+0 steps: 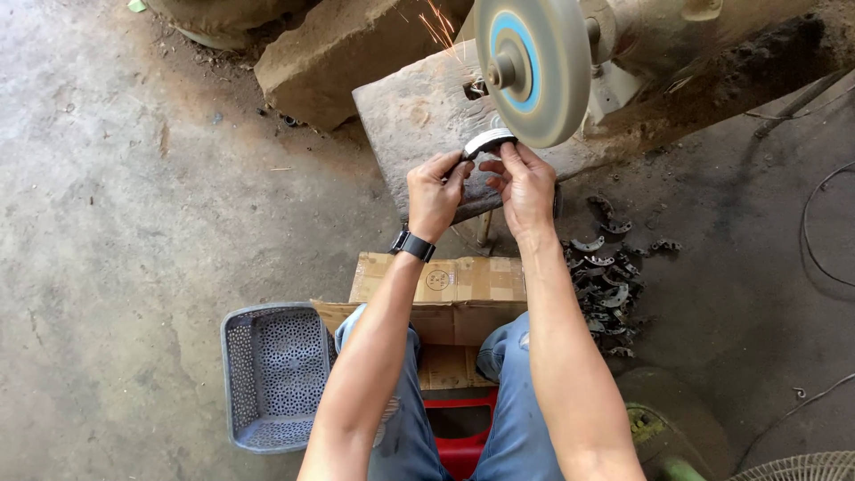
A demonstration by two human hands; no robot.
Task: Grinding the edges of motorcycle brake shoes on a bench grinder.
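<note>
Metal, curved and pale along its edge, sits pinched between both hands: a small arc-shaped metal piece [489, 142] pressed up against the lower rim of the grinding wheel [533, 69]. The left hand [435, 191] closes its fingertips on the left end of the piece, and the right hand [525, 185] clamps the right end, thumb and fingers tight around it. Orange sparks [437, 24] fly up and to the left of the wheel. A black wristwatch [412, 244] rings the left wrist.

Just beyond the hands, the wheel is a grey disc with a blue ring around its hub, mounted on a dusty motor housing [663, 36]. Under and behind the hands lies a worn stone block [419, 111], with another slab [329, 53] leaning further back.

Below the forearms, a flattened cardboard box [454, 289] lies on the concrete floor [107, 223] in front of the person's knees, which are clad in blue jeans [503, 356]. A red stool [459, 436] shows between the legs. To the left of the knees stands a grey perforated plastic basket [272, 374]. To the right of the right forearm lies a heap of similar curved metal pieces [606, 285], dark and scattered over the dirty floor. Thin cables [815, 223] trail along the far right, and a wire fan guard [802, 468] peeks in at the bottom right corner.
</note>
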